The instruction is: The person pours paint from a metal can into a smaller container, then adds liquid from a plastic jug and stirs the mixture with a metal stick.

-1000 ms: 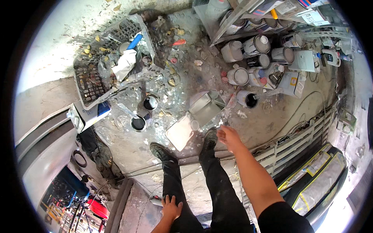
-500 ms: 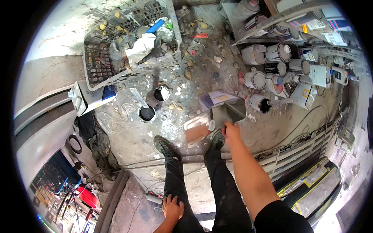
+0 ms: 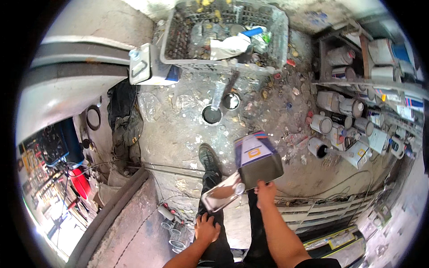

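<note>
My right hand (image 3: 267, 194) grips the rim of a rectangular metal tin (image 3: 259, 158). The tin has a white, purple and orange label, and its mouth is towards me. Its cut-open lid (image 3: 223, 192) with a round white cap hangs out from one corner, in front of my left leg. My left hand (image 3: 207, 228) rests on that leg with fingers spread, holding nothing. On the floor ahead stands an open round can (image 3: 212, 122) with dark contents. A long flat strip (image 3: 218, 96) reaches its rim. Another round can (image 3: 231, 101) stands beside it.
A dirty plastic crate (image 3: 268, 67) of rubbish stands at the far side. A rectangular can (image 3: 152, 67) sits left of it. Several paint cans (image 3: 321, 124) crowd the right, by a metal shelf (image 3: 357, 84). Slatted metal rails (image 3: 313, 207) and a cable lie nearer on the right.
My right hand has brought the tin nearer and tipped it, so its labelled side now shows more and its inside less. My left hand stays on my leg. The whole view has swung left.
</note>
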A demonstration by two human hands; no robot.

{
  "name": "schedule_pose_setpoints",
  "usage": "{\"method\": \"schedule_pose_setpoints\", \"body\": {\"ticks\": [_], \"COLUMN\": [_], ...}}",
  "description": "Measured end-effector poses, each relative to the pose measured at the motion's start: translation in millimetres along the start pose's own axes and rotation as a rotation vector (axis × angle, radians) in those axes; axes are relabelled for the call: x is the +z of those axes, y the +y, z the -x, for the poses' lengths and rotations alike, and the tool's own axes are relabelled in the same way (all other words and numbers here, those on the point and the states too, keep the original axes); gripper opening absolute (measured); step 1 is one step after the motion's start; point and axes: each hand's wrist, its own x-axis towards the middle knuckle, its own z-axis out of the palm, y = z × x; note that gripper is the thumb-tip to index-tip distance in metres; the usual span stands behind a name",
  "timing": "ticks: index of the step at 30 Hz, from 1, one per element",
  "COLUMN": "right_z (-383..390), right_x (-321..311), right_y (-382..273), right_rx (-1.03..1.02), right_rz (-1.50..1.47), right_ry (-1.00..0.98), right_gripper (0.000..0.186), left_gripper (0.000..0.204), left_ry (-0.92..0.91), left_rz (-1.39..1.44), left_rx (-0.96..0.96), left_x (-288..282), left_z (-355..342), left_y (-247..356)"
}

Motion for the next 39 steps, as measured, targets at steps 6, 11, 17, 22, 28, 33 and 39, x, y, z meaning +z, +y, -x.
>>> {"method": "schedule_pose_setpoints", "body": {"ticks": [6, 11, 17, 22, 28, 33, 39], "right_z": [72.8, 46.3, 19.6, -6.8, -36.7, -7.8, -6.4], "right_x": [113.9, 196.0, 298.2, 338.2, 335.6, 347.2, 338.5], "right_y": [50.1, 123.0, 87.7, 64.2, 82.4, 82.3, 82.7], "right_rx": [0.059, -0.253, -0.53, -0.621, -0.612, -0.036, 0.238], "right_rz": [0.022, 0.413, 0.871, 1.001, 0.711, 0.297, 0.078], "right_ry": [-0.138, -0.165, -0.224, -0.221, -0.137, -0.257, -0.495], "right_gripper": [0.008, 0.014, 0.027, 0.026, 0.022, 0.016, 0.024], "left_gripper": [0.045, 0.043, 0.041, 0.039, 0.04, 0.041, 0.041], "left_ry": [0.07, 0.128, 0.129, 0.177, 0.161, 0.148, 0.166], "left_rz": [0.151, 0.315, 0.368, 0.415, 0.463, 0.473, 0.452], "left_rx": [-0.048, -0.04, -0.066, -0.041, -0.024, -0.038, -0.021], "left_x": [0.4, -11.7, -25.4, -28.3, -41.5, -37.9, -33.2], "left_z": [3.7, 2.5, -2.1, -4.5, -9.4, -7.7, -6.7], "left_y": [-20.0, -52.7, -77.3, -90.6, -97.5, -101.2, -97.4]}}
